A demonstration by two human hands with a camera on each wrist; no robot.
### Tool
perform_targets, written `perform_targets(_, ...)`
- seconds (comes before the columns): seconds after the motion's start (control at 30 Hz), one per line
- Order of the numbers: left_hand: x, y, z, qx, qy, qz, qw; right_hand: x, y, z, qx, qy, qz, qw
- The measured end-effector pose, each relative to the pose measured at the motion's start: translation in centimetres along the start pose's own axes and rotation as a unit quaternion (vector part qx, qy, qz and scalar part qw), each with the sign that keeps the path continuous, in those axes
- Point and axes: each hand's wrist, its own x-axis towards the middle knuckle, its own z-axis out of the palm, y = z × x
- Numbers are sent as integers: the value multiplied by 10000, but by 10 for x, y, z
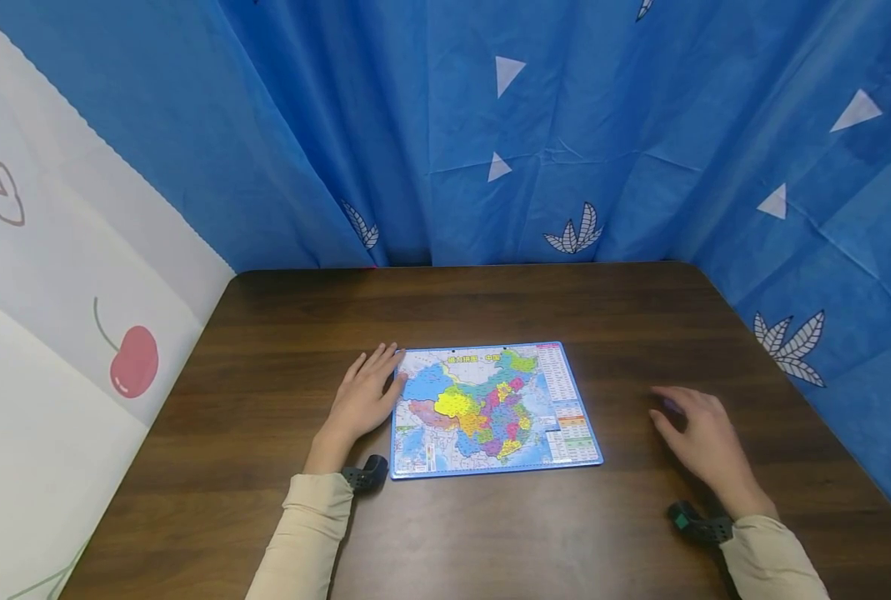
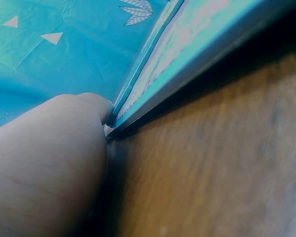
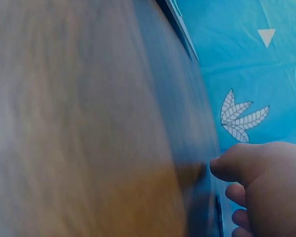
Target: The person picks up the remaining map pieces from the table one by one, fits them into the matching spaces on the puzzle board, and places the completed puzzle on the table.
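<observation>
A flat map puzzle board [image 1: 445,429] with a blue border and brightly coloured map regions lies on the table. Along its left side rests my left hand [image 1: 365,392], fingers extended, with the thumb and fingertips right at the board's edge. In the left wrist view, the thumb [image 2: 64,143] meets the near end of the board's edge [image 2: 187,74]. Well to the right of the board, my right hand [image 1: 703,437] is over the table, fingers loosely bent and holding nothing. Its thumb [image 3: 232,165] and several curled fingertips show in the right wrist view.
The dark wooden table [image 1: 490,542] extends around the board and both hands. Behind it hangs a blue curtain [image 1: 445,150] with white triangles and leaves. On the left is a white cloth [image 1: 55,333] printed with cherries. Each wrist wears a black camera band [image 1: 366,475].
</observation>
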Motion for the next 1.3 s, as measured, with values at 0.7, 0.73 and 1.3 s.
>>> perform_targets(0.7, -1, 2, 1, 15, 14, -2, 10000, -5, 6, -8, -174, -369, 108, 9991)
perform_targets(0.73, -1, 2, 1, 13, 18, -2, 10000, -5, 6, -9, -191, -378, 99, 9991)
perform_targets(1.3, -1, 1, 0, -14, 45, -20, 10000, -1, -1, -10, -55, -731, 269, 9969)
